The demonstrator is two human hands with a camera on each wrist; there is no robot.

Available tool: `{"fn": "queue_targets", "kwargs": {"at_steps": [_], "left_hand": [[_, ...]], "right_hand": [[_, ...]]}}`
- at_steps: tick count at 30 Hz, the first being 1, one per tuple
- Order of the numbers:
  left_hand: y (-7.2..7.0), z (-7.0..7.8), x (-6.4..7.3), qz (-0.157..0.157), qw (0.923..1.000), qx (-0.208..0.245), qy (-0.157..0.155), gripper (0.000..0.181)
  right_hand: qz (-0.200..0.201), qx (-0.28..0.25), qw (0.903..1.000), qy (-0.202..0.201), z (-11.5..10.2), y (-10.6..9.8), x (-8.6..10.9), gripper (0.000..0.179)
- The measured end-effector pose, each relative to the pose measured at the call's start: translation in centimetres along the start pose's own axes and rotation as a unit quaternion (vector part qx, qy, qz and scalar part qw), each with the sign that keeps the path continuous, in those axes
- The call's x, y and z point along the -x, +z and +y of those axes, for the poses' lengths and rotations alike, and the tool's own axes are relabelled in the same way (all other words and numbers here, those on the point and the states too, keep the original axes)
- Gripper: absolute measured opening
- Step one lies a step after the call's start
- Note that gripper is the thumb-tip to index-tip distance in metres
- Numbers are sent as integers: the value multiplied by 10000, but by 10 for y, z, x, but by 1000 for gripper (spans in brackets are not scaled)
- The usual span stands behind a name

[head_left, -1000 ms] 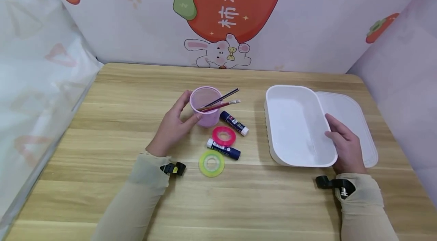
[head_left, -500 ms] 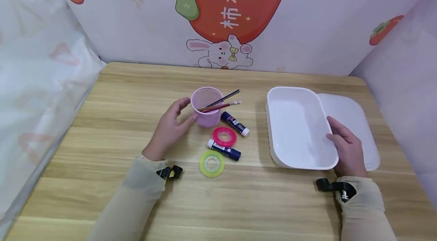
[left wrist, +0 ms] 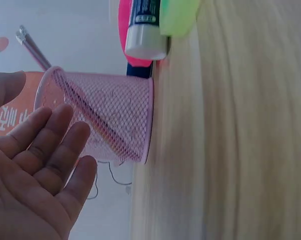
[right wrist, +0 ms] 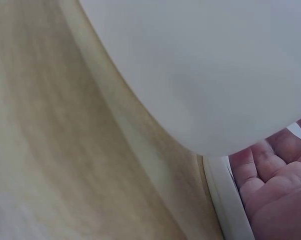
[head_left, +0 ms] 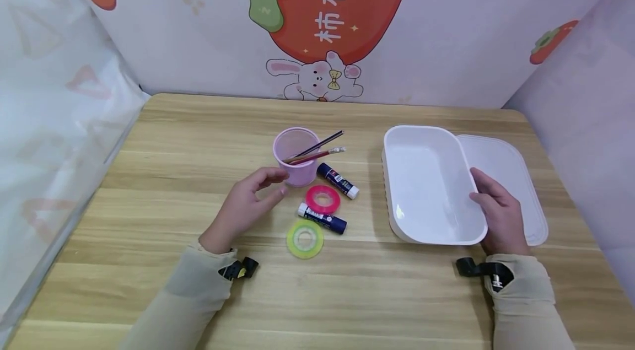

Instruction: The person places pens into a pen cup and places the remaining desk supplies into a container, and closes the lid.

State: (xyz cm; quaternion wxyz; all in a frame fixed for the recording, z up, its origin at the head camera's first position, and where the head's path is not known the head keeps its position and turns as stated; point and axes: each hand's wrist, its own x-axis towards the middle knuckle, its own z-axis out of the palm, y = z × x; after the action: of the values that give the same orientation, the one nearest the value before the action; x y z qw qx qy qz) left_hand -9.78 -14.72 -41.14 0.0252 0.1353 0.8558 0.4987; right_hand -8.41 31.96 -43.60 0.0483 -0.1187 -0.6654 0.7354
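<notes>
A pink mesh pen cup (head_left: 301, 175) stands upright on the table, with pencils (head_left: 317, 156) leaning in it. My left hand (head_left: 243, 204) is beside the cup's near left side, fingers loosely bent and nothing in them; in the left wrist view the palm faces the cup. By the cup lie two glue sticks (head_left: 338, 181), a pink tape roll (head_left: 323, 199) and a yellow-green tape roll (head_left: 305, 239). My right hand (head_left: 501, 217) grips the right wall of a white plastic box (head_left: 431, 190), thumb at the rim, other fingers mostly hidden outside.
A white lid (head_left: 511, 173) lies flat on the wooden table (head_left: 149, 184), partly behind the box and my right hand. A printed cloth (head_left: 446, 36) hangs along the table's back edge, with more white cloth at both sides.
My left hand has let go of the pen cup and drawn back toward me, down its near left side. The cup stays put. My right hand still holds the box.
</notes>
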Motion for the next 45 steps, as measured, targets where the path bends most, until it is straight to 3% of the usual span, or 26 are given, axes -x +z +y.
{"fn": "queue_targets", "kwargs": {"at_steps": [14, 21, 28, 35, 45], "left_hand": [[35, 16, -15, -731, 9964, 381, 212, 40], [45, 20, -23, -841, 9957, 170, 356, 54], [54, 25, -29, -1099, 9937, -132, 168, 68], [64, 28, -33, -1132, 9932, -29, -280, 81], [71, 30, -40, -1087, 9925, -555, 34, 83]], "right_hand": [[36, 209, 9998, -3, 0, 1, 1, 48], [-110, 282, 9995, -65, -1, 3, 0, 48], [-102, 299, 9995, -29, -1, 1, 0, 48], [-105, 288, 9995, -41, 1, 0, 0, 48], [-100, 325, 9994, -38, 0, 0, -1, 48]]}}
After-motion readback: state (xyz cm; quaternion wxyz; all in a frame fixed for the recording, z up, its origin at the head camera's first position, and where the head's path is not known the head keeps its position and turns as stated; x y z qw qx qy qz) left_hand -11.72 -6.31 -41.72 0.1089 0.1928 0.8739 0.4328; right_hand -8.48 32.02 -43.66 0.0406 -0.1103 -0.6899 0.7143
